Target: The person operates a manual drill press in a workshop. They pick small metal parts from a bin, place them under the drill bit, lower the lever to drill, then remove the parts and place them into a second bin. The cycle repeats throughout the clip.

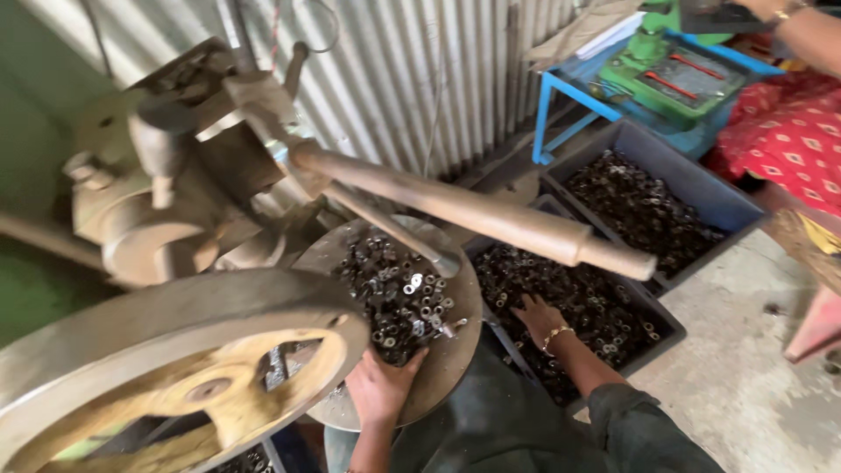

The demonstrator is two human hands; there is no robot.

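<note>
**Two hands among small metal parts beside an old hand press**

The left hand (378, 385) lies palm down on the near rim of a round metal tray (455, 350), its fingers spread flat and reaching into the heap of small metal parts (399, 293) piled there; its grip is loose and closes on nothing that can be made out. The parts are tiny rings and short sleeves, some bright and silvery, most dark and oily, too many to count. The tray is dull grey sheet, scuffed and stained.

The right hand (536, 317), a gold-coloured bracelet (555, 335) on its wrist, rests with fingers splayed on the parts filling the near bin (670, 326), a dark grey plastic box with straight walls. Whether any piece is pinched under the fingers cannot be told. A second bin (731, 197) of the same kind sits just behind it, also holding dark parts: two bins in all.

Over the tray stands one heavy press (166, 188) of rough, worn cast metal, with a long round wooden handle (491, 215) slanting out above both tray and near bin. One large flywheel (175, 368), grey-rimmed with yellowish spokes, fills the near left corner.

Behind is a corrugated metal wall (412, 79). A blue metal stand (561, 92) carries a green machine (674, 74). Another person's arm (810, 31) and red patterned cloth (788, 131) show at the upper right. The floor (745, 377) is bare grey concrete.
</note>
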